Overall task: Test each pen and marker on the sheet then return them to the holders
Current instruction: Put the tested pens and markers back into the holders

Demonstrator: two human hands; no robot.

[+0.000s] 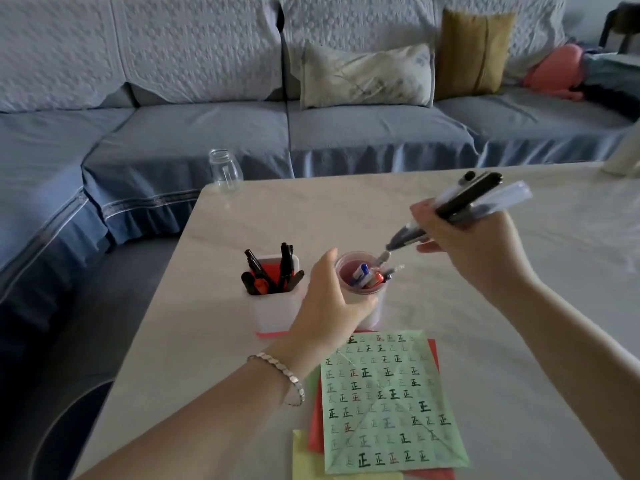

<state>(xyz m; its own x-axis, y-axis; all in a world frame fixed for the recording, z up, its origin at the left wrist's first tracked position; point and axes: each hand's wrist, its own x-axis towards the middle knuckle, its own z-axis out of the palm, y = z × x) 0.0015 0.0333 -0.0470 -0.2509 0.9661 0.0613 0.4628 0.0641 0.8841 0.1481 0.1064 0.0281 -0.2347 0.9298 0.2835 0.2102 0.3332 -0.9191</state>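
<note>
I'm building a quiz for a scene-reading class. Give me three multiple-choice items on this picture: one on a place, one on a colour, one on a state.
1. Where does the clear glass jar stand?
A. at the far left corner of the pale table
B. on the paper
C. inside a holder

2. What colour is the square paper sheet covered in test marks?
A. yellow
B. green
C. red

3. What is the right hand doing?
A. lying flat on the table
B. gripping a bundle of pens
C. hanging empty

Key: 1 A, the jar stands at the table's far left edge. 2 B, the written-on sheet is pale green. 3 B, its fingers curl round several pens above the round translucent cup.
</note>
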